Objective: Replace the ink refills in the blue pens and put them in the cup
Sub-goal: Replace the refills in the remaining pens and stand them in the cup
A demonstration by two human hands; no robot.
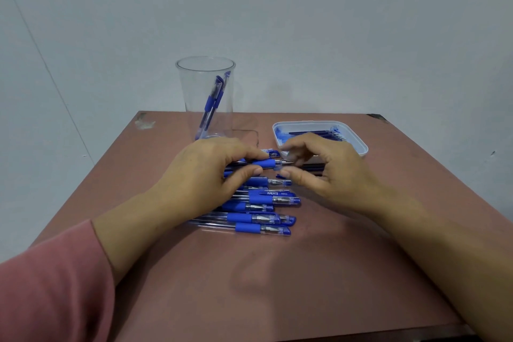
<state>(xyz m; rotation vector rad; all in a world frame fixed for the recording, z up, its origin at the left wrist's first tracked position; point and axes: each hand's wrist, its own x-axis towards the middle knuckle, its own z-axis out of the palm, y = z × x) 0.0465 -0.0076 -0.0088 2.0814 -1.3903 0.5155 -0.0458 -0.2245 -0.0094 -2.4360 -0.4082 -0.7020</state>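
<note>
A pile of pens lies nearest on the surface. Over it the left hand grips one pen, tip bared — likely being opened; next, the tip section must unscrew. The right hand curls at that tip, contents unclear. Beyond: refill tray, cup holding two pens.

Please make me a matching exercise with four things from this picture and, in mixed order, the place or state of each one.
Things:
1. cup
2. tray
3. left hand
4. pile of pens

Places or states:
a. lies flat on the table
b. grips an uncapped pen
c. blue pens lean inside it
d. dark refills lie inside it

Pairs: 1-c, 2-d, 3-b, 4-a
</note>
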